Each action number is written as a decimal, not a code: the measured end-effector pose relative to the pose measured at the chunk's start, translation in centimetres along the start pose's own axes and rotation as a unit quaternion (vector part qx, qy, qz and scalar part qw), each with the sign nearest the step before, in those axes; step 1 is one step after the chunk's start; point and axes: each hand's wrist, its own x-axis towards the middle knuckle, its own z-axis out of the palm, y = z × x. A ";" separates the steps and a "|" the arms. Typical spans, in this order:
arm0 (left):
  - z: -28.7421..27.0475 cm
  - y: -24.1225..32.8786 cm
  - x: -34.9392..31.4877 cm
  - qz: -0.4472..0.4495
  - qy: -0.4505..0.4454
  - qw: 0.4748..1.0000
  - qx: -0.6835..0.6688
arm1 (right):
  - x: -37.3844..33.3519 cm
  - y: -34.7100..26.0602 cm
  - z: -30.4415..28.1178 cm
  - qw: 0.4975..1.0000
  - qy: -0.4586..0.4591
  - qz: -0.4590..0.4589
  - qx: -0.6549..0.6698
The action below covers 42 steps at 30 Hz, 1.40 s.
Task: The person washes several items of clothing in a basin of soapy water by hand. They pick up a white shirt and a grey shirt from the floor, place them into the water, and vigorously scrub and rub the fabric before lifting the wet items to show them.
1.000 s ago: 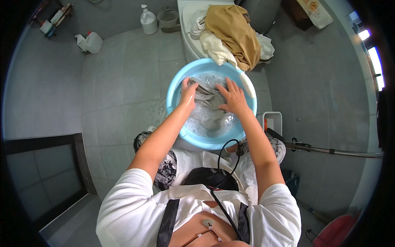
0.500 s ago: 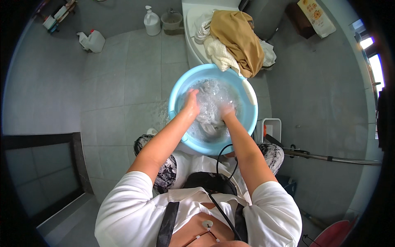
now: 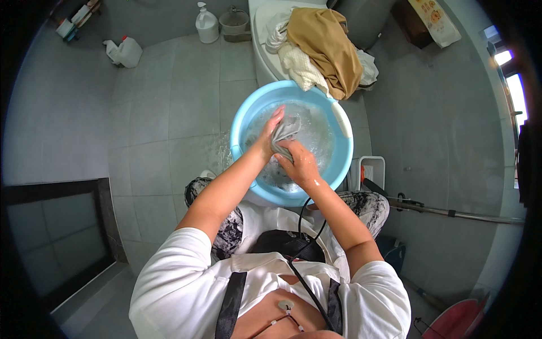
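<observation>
My left hand [image 3: 269,133] is at the left inside of a light-blue basin [image 3: 239,120], its fingers pointing away from me along a wet grey cloth [image 3: 287,129]. The bunched cloth lies against that palm, above the water. From the right, my right hand [image 3: 301,163] grips the lower part of the same cloth, thumb and fingers closed on it. Cloudy, sudsy water [image 3: 319,133] fills the basin. More fabric seems to lie under the water below my hands, but its shape is unclear.
Beyond the basin, a toilet [image 3: 263,56] bears a heap of tan and white clothes [image 3: 322,48]. A white pump bottle [image 3: 207,25] and a white jug [image 3: 125,52] stand by the far wall. A white plastic basket [image 3: 372,165] and a metal pole [image 3: 468,217] are at right.
Both hands have come up out of the water and closer together, with the grey cloth now lifted between them. The splashing has calmed.
</observation>
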 end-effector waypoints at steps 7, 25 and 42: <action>0.5 0.6 -1.0 -0.094 0.039 0.994 -0.031 | 3.2 1.0 2.0 0.984 0.047 0.101 -0.142; -0.7 1.2 0.9 0.042 0.192 0.977 -0.078 | 2.6 10.6 0.7 0.980 0.104 0.133 -0.105; -5.2 -2.4 4.6 -0.033 0.176 0.980 -0.085 | 4.8 8.8 1.1 0.956 -0.086 0.245 -0.134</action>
